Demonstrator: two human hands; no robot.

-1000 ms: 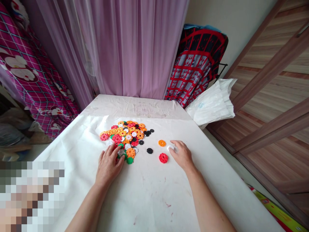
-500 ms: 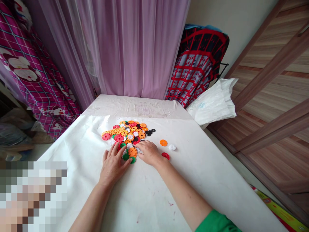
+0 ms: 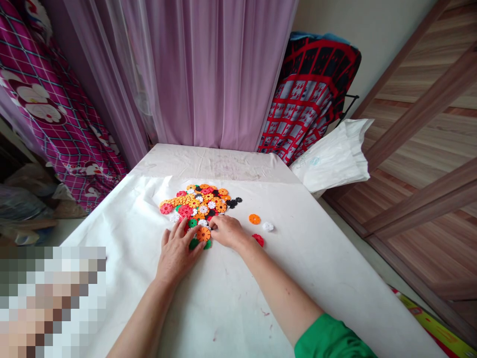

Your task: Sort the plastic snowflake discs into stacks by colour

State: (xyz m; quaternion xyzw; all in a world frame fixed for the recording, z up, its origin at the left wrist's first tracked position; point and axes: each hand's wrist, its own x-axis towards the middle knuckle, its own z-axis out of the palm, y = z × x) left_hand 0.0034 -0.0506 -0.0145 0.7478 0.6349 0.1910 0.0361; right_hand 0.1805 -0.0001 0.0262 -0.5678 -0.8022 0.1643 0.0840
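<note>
A pile of flower-shaped plastic discs [image 3: 203, 203] in orange, red, white, black and green lies on the white-covered table [image 3: 223, 308]. My left hand [image 3: 179, 248] rests at the pile's near left edge with fingers spread. Its thumb and forefinger lie beside an orange disc [image 3: 203, 234] and green discs. My right hand [image 3: 229, 232] is at the near right edge, fingers curled and pinched together; what is between the fingertips is too small to make out. To its right lie a single orange disc [image 3: 254, 219], a white piece [image 3: 268, 226] and a red disc [image 3: 258, 240].
A white bag [image 3: 331, 159] hangs at the table's right edge. Purple curtains [image 3: 223, 74] stand behind the table, with a red and black patterned cloth [image 3: 301, 99] beside them. A wooden wardrobe [image 3: 417, 149] is on the right. The lower left corner is pixelated.
My right hand's fingers have drawn closer together in a pinch at the pile's edge. My left hand has hardly moved. The whole view has shifted slightly.
</note>
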